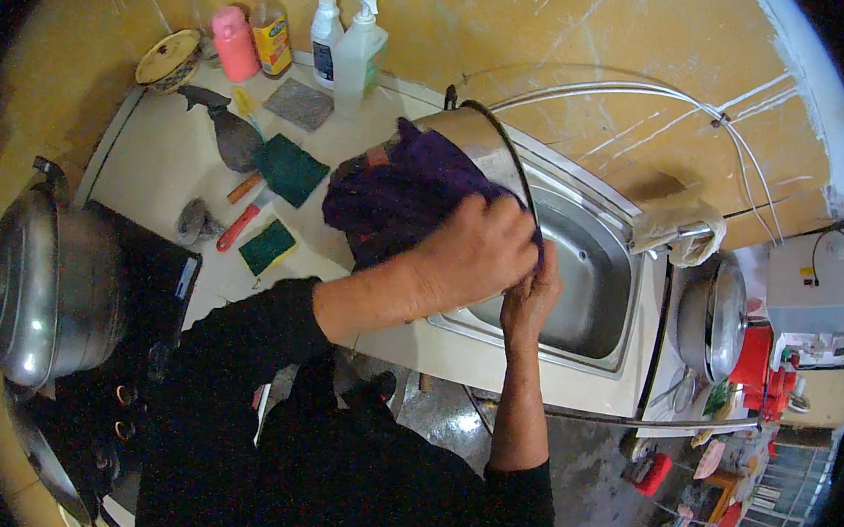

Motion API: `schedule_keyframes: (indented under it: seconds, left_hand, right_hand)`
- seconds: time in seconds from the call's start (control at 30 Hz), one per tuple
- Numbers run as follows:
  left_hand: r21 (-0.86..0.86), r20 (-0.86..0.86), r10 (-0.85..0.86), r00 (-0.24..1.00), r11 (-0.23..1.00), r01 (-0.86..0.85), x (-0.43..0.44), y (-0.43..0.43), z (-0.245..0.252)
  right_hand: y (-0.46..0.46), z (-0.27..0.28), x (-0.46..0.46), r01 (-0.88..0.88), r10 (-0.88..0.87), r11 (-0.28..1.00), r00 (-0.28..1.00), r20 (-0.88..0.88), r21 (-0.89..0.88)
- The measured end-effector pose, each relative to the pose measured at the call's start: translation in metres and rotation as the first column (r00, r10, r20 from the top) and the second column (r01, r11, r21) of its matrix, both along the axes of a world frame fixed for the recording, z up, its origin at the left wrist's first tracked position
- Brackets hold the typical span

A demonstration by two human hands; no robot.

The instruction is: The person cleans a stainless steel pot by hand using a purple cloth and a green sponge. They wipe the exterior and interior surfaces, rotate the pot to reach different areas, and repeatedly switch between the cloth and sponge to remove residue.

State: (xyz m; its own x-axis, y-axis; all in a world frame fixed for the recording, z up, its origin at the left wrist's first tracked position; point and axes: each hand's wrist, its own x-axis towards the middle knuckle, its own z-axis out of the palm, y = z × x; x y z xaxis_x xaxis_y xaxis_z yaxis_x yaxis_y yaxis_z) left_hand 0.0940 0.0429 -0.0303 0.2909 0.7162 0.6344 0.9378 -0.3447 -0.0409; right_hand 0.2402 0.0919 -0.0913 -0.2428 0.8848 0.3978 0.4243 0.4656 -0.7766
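Note:
A dark purple cloth (429,181) is bunched over a round metal pot (471,128) that is tilted beside the sink. Only the pot's upper side and dark curved rim show, as the cloth and hands cover the rest. My left hand (495,243), slightly blurred, presses on the cloth near the rim with its fingers curled into it. Just below, my right hand (534,292) grips the lower end of the rim, its fingertips partly hidden. Beyond both hands lies the stainless steel sink (585,293).
Left on the counter are green scouring pads (291,169), a red-handled knife (238,227), a spray bottle (236,134) and steel wool (198,221). Bottles (361,55) line the wall. A lidded pot (73,293) stands on the stove; another (711,315) is right of the faucet (684,232).

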Motion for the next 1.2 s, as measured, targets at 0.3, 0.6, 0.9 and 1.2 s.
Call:
schedule_keyframes:
  seconds: [0.3,0.6,0.9,1.2]
  left_hand:
    - [0.086,0.151,-0.081,0.985,0.994,0.068,0.004,-0.044,-0.036]
    - [0.148,0.127,-0.087,0.988,0.987,0.067,-0.036,-0.103,-0.069]
    - [-0.154,0.31,0.284,0.907,0.957,-0.246,-0.083,-0.17,-0.13]
    - [-0.397,0.22,0.524,0.823,0.819,-0.415,-0.175,-0.146,-0.15]
  right_hand:
    - [0.008,0.002,0.001,-0.047,0.043,0.997,0.997,-0.062,-0.064]
    - [0.019,0.009,-0.005,-0.078,0.075,0.993,0.997,-0.031,-0.089]
    - [0.018,0.015,-0.015,-0.064,0.056,0.988,0.997,-0.059,-0.141]
    - [0.026,0.017,-0.013,-0.034,0.032,0.987,0.999,-0.017,-0.155]
